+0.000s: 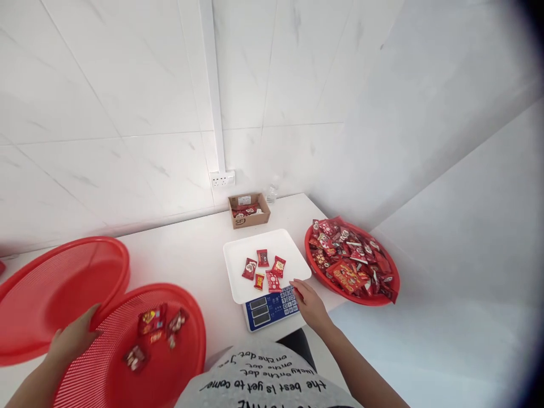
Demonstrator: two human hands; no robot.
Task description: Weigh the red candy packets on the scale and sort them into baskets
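My left hand [73, 335] is closed on the rim of the near red plastic basket [193, 317], which is tilted and a little blurred. Several wrapped snacks [151, 322] lie inside it. At the tray's front right corner, my right hand [312, 306] has its fingers bent together, with a bit of red showing at them, seemingly a small packet. A white weighing tray [238, 258] sits on a digital scale [270, 310] with a blue key panel. Several red-wrapped snack packets [272, 280] lie spread on the tray.
A red basket heaped with snack packets [352, 258] stands on the right. Another red basket [63, 283] is at the far left, beside the near one. Behind the scale sit a small cardboard box [250, 221] of packets and a clear plastic item [272, 194]. A wall socket [222, 179] is above.
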